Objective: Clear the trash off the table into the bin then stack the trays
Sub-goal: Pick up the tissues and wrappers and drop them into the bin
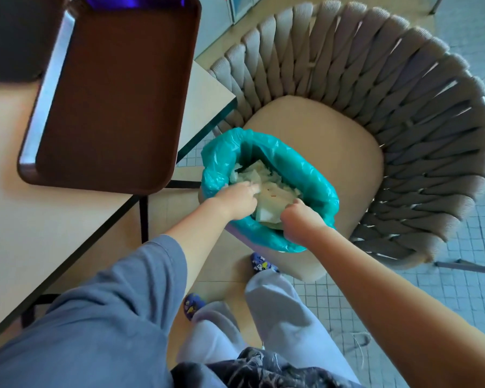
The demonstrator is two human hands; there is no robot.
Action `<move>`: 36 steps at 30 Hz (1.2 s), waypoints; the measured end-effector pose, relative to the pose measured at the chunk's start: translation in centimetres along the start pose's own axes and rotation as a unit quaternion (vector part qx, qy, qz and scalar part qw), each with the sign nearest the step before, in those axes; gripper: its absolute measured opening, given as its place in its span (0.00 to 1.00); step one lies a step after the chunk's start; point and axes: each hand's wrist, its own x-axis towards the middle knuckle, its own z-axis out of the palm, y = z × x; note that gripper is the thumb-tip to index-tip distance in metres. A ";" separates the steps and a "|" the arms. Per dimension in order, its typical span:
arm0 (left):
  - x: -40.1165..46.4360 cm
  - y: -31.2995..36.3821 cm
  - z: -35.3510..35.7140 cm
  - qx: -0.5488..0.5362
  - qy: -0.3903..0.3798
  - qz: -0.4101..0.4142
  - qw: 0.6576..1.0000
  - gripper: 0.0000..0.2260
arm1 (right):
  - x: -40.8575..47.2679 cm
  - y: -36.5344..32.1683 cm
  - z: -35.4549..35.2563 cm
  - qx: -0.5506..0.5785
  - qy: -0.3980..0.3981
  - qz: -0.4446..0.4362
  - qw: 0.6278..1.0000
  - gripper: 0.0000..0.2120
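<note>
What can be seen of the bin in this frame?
The bin is lined with a crinkled teal plastic bag folded out over its rim, hiding the body. It stands upright on the beige seat of a woven chair, just off the table corner. White crumpled paper trash fills it nearly to the top. The left hand reaches in over the near rim; the right hand is curled at the rim, pinching paper.

A brown tray (109, 93) lies on the beige table (25, 225).
</note>
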 end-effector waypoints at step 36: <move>-31.2 -26.1 0.6 -0.135 0.555 -0.185 0.800 0.16 | -2.3 -38.2 -8.3 0.040 0.277 -0.306 0.910 0.22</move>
